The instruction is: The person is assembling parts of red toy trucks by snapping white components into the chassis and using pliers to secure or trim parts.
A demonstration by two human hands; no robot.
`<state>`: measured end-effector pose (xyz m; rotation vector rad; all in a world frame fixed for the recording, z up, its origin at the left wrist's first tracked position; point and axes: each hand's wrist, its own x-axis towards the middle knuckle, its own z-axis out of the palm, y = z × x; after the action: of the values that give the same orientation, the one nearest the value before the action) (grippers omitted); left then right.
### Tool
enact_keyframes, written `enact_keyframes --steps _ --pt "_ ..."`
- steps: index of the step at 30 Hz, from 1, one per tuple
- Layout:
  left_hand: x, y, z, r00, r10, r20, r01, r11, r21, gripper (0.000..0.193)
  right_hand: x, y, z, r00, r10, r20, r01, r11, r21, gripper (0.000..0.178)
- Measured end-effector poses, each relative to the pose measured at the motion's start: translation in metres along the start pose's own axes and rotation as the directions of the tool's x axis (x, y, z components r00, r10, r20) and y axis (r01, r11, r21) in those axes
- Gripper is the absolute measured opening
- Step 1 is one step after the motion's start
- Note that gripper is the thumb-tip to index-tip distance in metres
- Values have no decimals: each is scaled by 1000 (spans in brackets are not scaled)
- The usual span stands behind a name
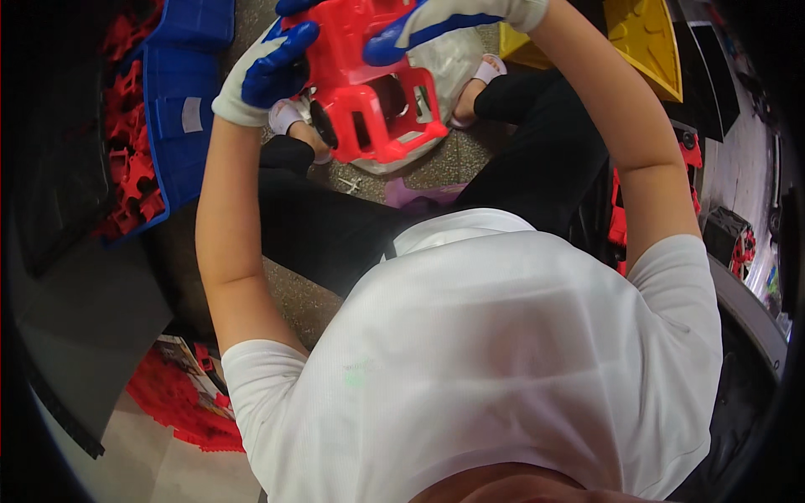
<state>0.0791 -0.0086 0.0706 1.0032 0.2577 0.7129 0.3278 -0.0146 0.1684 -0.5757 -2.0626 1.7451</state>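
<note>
Up at the top edge of the head view I hold a red plastic toy vehicle body (377, 105), with window-like openings and a black round wheel-like piece (322, 124) at its left side. My left hand (272, 75), in a white glove with blue-coated fingers, is closed on its left side. From the upper right my right hand (440, 25), gloved the same way, lays its blue fingertips on the upper part of the body. The top of the body and some of the fingers are cut off by the frame edge.
A blue bin (180, 126) at the left stands beside a heap of red plastic parts (130, 159). Yellow bins (641, 42) stand at the upper right. Below the body, a pale plastic bag (457, 63) lies on the speckled floor (428, 176) between my feet. More red pieces (180, 398) lie lower left.
</note>
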Motion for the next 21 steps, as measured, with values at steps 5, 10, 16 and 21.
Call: enact_keyframes --steps 5,10,16,21 --pt "-48 10 -47 973 -195 -126 180 976 -124 53 52 33 0 983 -178 40 175 855 -489 89" --pt "-79 19 -78 850 -18 -527 223 918 328 49 82 130 -4 923 -132 -361 -77 857 -509 59" --pt "-75 10 -144 520 255 -815 -162 967 199 37 37 390 109 288 938 192 -673 56 738 64" --pt "-93 9 -128 525 311 -792 92 904 416 36 100 428 197 55 998 -7 -450 31 893 60"
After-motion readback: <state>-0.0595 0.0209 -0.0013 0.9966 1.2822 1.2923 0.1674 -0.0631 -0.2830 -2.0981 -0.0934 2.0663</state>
